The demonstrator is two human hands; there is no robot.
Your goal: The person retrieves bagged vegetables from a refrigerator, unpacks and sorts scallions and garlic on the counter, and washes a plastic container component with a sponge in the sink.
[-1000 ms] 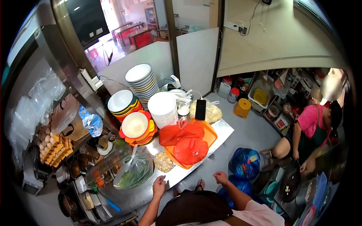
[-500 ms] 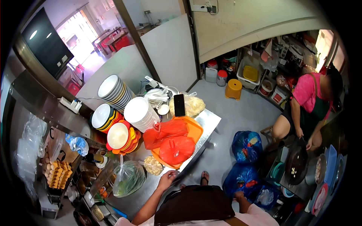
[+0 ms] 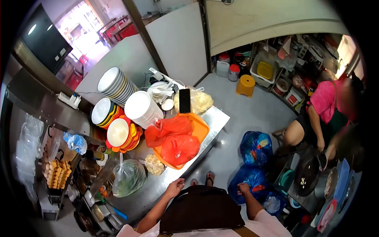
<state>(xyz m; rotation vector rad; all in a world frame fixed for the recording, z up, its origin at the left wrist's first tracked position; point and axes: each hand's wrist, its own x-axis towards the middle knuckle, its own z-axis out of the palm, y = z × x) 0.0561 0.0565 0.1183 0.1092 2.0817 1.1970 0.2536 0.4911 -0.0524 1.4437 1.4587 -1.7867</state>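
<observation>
My left hand [image 3: 175, 187] hangs beside the front edge of the steel table [image 3: 215, 125], fingers curled in, with nothing visible in it. Closest to it are an orange tray [image 3: 202, 127] bearing red plastic bags [image 3: 180, 149] and a small clear bag of pale pieces [image 3: 154, 164]. A clear bag of green vegetables [image 3: 129, 179] lies farther left. My right hand [image 3: 243, 188] is closed in a loose fist, and I see nothing in it. It appears in front of a blue plastic bag [image 3: 246, 173] on the floor; whether they touch is unclear.
Bowl stacks [image 3: 144, 109] and a phone [image 3: 184, 100] are on the table. Another blue bag [image 3: 256, 147] lies on the floor. At right a seated person [image 3: 325, 103] works at a wok [image 3: 307, 173]. A yellow stool [image 3: 245, 85] stands farther back. Egg trays [image 3: 59, 174] are at left.
My right hand has come forward and up, now showing fully in front of the blue bag. My left hand stays near the table edge. The seated person's hand has moved lower toward the wok.
</observation>
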